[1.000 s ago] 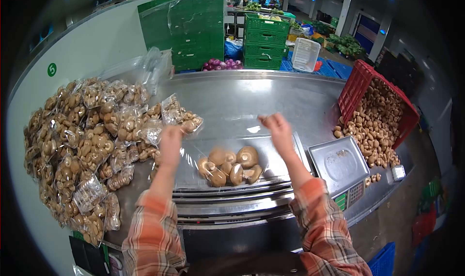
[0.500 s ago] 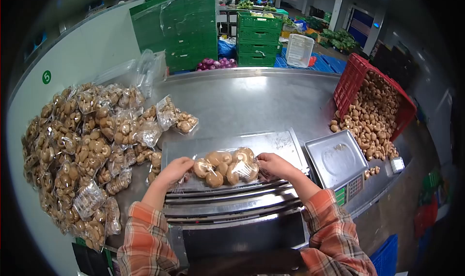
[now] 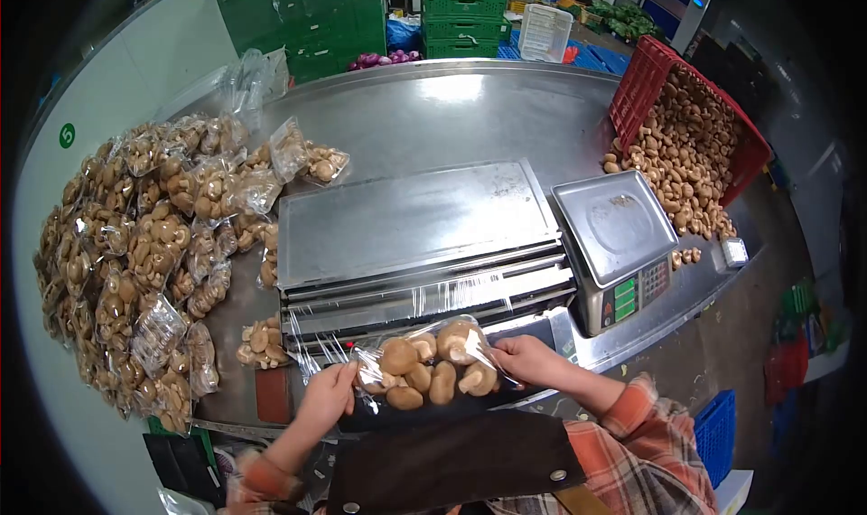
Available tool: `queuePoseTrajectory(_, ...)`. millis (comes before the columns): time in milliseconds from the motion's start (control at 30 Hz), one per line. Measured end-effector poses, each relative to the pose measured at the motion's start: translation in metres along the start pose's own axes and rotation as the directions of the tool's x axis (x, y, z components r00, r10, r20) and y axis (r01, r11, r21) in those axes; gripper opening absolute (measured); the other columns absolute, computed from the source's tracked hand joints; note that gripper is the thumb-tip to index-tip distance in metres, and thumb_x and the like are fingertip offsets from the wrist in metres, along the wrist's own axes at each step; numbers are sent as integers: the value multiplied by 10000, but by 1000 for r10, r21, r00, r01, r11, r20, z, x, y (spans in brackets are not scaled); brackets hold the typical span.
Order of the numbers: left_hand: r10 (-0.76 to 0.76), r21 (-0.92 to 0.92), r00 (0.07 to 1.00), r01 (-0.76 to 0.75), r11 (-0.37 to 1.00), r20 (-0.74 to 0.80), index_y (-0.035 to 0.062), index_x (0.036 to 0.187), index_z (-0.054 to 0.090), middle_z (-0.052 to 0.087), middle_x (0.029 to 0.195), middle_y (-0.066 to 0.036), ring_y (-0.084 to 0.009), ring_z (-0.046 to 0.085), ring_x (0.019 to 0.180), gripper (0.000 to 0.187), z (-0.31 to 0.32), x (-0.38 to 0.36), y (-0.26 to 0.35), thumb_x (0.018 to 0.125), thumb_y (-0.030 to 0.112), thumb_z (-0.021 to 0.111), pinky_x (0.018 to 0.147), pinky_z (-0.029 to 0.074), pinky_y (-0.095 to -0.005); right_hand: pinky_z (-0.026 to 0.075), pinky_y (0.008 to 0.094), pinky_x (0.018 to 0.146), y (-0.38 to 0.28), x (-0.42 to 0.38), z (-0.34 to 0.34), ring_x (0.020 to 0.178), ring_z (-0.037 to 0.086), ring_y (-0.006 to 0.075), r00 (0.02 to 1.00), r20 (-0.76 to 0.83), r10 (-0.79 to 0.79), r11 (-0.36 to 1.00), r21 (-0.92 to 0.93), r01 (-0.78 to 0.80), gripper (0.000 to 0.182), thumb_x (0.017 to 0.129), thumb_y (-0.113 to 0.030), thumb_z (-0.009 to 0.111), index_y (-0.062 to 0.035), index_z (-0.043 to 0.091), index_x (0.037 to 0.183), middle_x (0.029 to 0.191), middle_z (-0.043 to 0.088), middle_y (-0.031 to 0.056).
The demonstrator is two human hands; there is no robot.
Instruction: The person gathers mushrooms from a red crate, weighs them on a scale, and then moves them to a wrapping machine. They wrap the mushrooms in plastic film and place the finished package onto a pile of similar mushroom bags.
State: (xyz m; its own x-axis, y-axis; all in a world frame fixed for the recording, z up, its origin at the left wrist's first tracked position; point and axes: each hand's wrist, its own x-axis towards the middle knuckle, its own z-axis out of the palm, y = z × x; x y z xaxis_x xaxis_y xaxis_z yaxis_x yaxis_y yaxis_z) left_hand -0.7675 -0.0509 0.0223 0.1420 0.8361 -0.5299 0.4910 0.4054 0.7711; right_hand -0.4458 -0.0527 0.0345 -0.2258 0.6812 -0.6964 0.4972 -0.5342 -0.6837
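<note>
A pack of brown mushrooms under clear film is stretched between my two hands, over the front of the film-wrapping machine. My left hand pinches its left end, fingers closed on the film. At the right end, my right hand grips the film the same way. Streaks of clear film run across the machine's rollers behind the pack. The machine's flat metal plate lies beyond, with nothing on it.
Wrapped mushroom packs are heaped on the left. A scale stands right of the machine; beyond it a tipped red crate spills loose mushrooms. Green crates are stacked past the table's far edge.
Both hands have drawn the mushroom pack off the metal plate toward my body, over the machine's front. Film now trails across the rollers. The view has tilted downward.
</note>
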Motion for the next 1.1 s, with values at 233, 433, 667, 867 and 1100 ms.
queuePoseTrajectory(233, -288, -595, 941, 131, 793, -178, -4, 814, 589, 543, 622, 3, -58, 480, 550, 236, 61, -20, -105, 832, 222, 656, 480, 386, -233, 426, 228, 562, 64, 37, 32, 645, 510, 57, 821, -456, -342, 929, -31, 370, 183, 885, -156, 571, 20, 519, 882, 721, 599, 55)
queuePoseTrajectory(433, -40, -512, 963, 177, 840, 267, -5, 932, 612, 607, 796, -17, -73, 535, 718, 281, 25, -49, -96, 751, 170, 735, 619, 447, -242, 404, 247, 471, -10, -1, -22, 502, 502, 82, 700, -511, -499, 772, 104, 627, 174, 889, -184, 518, -67, 552, 765, 533, 468, -5)
queuePoseTrajectory(667, 189, -1, 765, -239, 971, 615, 16, 953, 661, 660, 839, -47, -79, 575, 848, 279, -7, -42, 9, 680, 21, 719, 751, 491, -266, 450, 276, 566, 4, 48, 94, 621, 505, 113, 381, 515, -768, 588, 329, 739, 290, 956, -350, 392, -108, 552, 949, 692, 469, -37)
queuePoseTrajectory(867, 520, -269, 844, -535, 801, -129, 45, 769, 666, 589, 674, 26, -23, 480, 588, 137, 56, -21, 77, 793, 177, 694, 511, 392, -193, 425, 357, 760, 24, 32, 98, 877, 480, 240, 653, 606, -453, 890, 277, 361, 368, 944, -369, 413, -35, 477, 1083, 942, 458, 116)
queuePoseTrajectory(1100, 389, -657, 574, 386, 647, 720, 17, 1341, 367, 487, 1268, -61, -144, 497, 1082, 590, 115, -4, 3, 935, 444, 401, 951, 392, -267, 396, 451, 987, 39, 26, 67, 1176, 449, 387, 897, 326, -299, 666, 745, -49, 543, 930, -392, 439, 51, 391, 1240, 1235, 446, 295)
